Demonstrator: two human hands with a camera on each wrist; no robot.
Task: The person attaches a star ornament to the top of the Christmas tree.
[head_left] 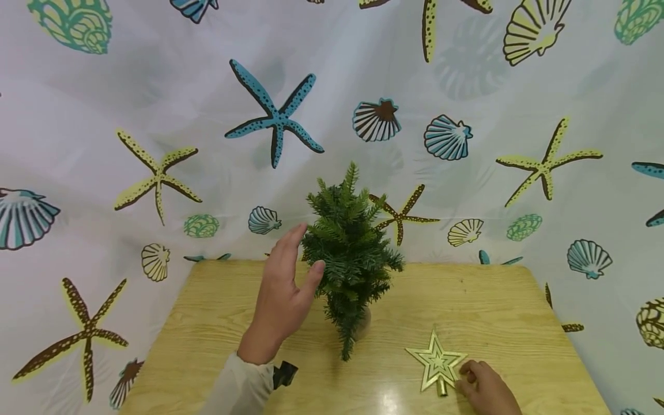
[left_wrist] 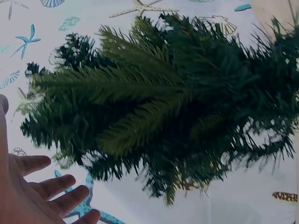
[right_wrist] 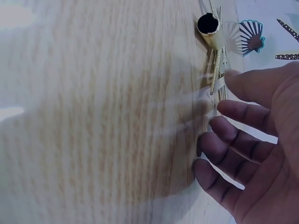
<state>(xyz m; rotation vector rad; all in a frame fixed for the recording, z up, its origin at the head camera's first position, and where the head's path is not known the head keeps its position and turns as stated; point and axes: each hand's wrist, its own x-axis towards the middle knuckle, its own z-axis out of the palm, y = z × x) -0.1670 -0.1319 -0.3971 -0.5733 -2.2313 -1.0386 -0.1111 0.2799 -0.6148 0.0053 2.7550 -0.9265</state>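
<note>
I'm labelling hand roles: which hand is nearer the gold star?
Right. The right hand is right by the gold star; the left hand is farther off, beside the green tree.

A small green artificial tree (head_left: 347, 248) stands upright near the middle of the bench (head_left: 467, 305), lighter sprigs among its dark needles, its pale base partly hidden, just right of the left hand (head_left: 282, 294). To its right and nearer lies a gold star (head_left: 437, 360), outlines nested, hollow tube toward the near side, right hand (head_left: 487, 386) beside it.
</note>
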